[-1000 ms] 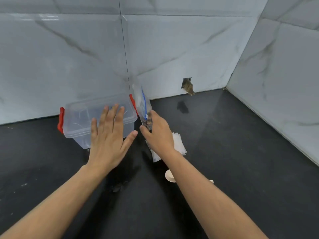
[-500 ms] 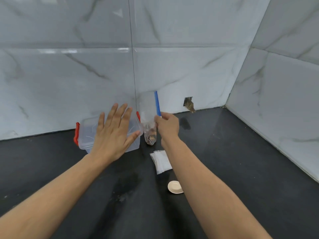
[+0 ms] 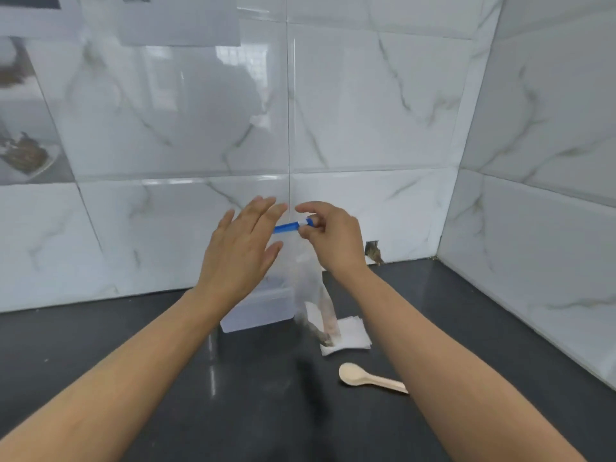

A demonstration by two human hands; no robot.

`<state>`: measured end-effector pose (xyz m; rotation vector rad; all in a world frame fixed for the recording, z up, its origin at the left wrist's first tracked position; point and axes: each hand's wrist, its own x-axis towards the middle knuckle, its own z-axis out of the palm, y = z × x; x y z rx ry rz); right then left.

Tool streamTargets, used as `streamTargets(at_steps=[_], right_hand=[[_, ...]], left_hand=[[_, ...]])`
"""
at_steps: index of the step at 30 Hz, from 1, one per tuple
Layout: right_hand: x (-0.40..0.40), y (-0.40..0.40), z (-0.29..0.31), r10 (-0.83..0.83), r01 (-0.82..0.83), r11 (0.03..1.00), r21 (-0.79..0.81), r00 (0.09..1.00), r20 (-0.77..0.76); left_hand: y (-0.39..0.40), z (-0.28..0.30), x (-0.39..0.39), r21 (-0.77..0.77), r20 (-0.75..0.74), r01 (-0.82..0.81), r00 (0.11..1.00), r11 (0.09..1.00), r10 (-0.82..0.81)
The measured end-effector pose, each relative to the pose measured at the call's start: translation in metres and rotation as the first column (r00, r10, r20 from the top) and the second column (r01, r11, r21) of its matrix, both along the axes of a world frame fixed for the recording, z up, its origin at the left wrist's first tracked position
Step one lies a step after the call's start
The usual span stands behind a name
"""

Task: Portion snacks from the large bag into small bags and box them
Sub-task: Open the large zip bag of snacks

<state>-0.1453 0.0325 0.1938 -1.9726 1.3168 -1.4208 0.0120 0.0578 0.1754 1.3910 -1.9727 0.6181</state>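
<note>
A large clear bag (image 3: pixel 311 288) with a blue zip strip along its top hangs in the air in front of me, a few brown snacks gathered at its bottom. My right hand (image 3: pixel 330 235) pinches the right end of the zip strip. Fingers straight and spread, my left hand (image 3: pixel 241 251) hovers at the strip's left end, in front of the bag. Behind and below my left hand stands the clear plastic box (image 3: pixel 263 308) on the black counter. A stack of small clear bags (image 3: pixel 350 335) lies under the hanging bag.
A pale wooden spoon (image 3: pixel 366 378) lies on the black counter (image 3: pixel 133 345) to the right of centre. White marble-look tiled walls close the back and right side. A small hole (image 3: pixel 373 251) is in the back wall near the corner.
My right hand has lifted the large bag up off the counter and turned its zip strip level. My left hand has left the box lid and risen to the bag's top.
</note>
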Motion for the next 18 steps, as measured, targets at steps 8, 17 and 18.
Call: streamTargets(at_steps=[8,17,18], right_hand=[[-0.006,0.055,-0.035,0.155,-0.179,0.974,0.138,0.973,0.171],[-0.002,0.080,-0.064,-0.030,0.014,0.992,0.124,0.991,0.131],[-0.002,0.081,-0.063,-0.022,0.006,0.992,0.123,0.991,0.132]], left_hand=[[0.045,-0.014,-0.010,0.105,-0.175,0.075,0.983,0.992,-0.056],[0.065,-0.030,-0.010,0.240,-0.290,0.161,0.953,0.957,-0.088],[0.066,-0.032,-0.010,0.236,-0.295,0.156,0.952,0.959,-0.082]])
